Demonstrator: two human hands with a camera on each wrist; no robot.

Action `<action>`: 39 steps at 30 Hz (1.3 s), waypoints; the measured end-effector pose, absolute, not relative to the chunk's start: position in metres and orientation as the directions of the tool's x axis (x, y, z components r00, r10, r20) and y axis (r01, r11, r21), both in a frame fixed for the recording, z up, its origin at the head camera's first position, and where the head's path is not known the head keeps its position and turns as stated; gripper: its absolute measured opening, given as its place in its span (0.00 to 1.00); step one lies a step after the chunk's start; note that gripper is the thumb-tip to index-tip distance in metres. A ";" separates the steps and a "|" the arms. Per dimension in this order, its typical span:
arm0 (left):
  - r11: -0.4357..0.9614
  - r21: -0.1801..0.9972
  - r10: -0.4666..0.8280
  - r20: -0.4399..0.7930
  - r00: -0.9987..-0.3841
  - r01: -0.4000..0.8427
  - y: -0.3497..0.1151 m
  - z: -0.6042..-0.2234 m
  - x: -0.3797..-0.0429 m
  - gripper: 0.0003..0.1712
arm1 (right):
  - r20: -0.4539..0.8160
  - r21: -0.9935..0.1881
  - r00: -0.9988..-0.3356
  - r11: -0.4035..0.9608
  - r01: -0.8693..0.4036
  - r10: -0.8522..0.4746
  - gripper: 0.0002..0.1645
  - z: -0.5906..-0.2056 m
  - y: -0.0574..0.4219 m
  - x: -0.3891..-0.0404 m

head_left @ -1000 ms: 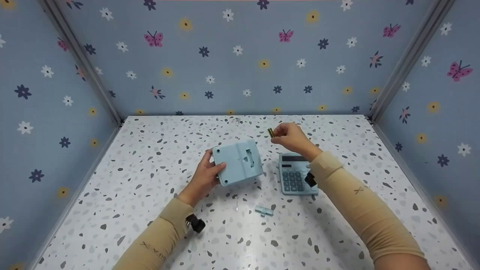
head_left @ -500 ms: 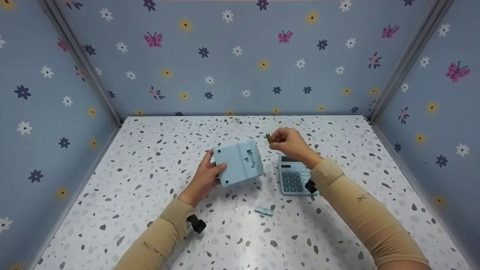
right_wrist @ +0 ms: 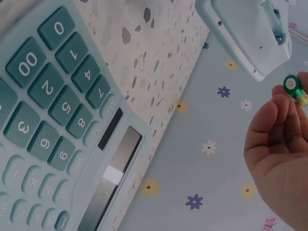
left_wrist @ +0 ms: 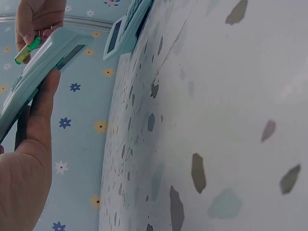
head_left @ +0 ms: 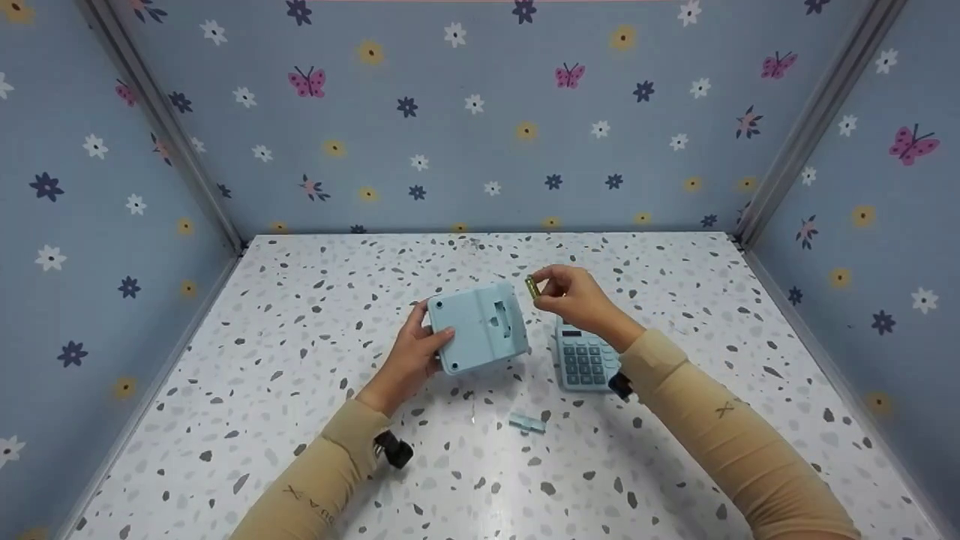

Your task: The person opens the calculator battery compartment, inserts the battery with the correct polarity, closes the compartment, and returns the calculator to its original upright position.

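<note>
My left hand grips a light blue calculator by its left side, thumb across the back and fingers underneath. Its back faces up toward the head view, and the battery slot near its right end is uncovered. Between thumb and fingers, my right hand pinches a small green and yellow battery, just right of that slot and apart from it. The battery's flat round end shows in the right wrist view. A small light blue battery cover lies on the table below the calculator.
A second light blue calculator lies keys up on the speckled table, under my right forearm, which hides part of it. Flowered panels stand at the back and both sides.
My right hand has come down and left with the battery, closer to the slot in the held calculator. The left hand and its calculator have barely moved.
</note>
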State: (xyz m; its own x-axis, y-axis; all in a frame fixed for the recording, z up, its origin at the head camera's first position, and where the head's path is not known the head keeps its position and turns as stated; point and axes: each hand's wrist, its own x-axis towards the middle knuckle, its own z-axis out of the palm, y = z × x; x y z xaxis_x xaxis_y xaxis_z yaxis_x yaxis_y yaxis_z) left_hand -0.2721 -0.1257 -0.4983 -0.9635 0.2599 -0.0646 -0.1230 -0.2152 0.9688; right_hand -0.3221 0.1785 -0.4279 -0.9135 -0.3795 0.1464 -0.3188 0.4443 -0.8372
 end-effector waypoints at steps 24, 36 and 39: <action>-0.214 0.965 0.262 -0.092 -0.961 -0.151 -0.124 -0.499 -0.274 0.36 | 0.141 -0.864 -0.918 0.406 -0.297 -0.370 0.07 -0.433 0.175 -0.310; -0.207 0.970 0.282 -0.068 -0.957 -0.130 -0.121 -0.503 -0.274 0.38 | 0.177 -0.887 -0.907 0.338 -0.316 -0.383 0.09 -0.435 0.168 -0.306; -0.213 0.969 0.288 -0.064 -0.956 -0.129 -0.120 -0.504 -0.274 0.37 | 0.168 -0.894 -0.911 0.330 -0.301 -0.377 0.08 -0.437 0.166 -0.305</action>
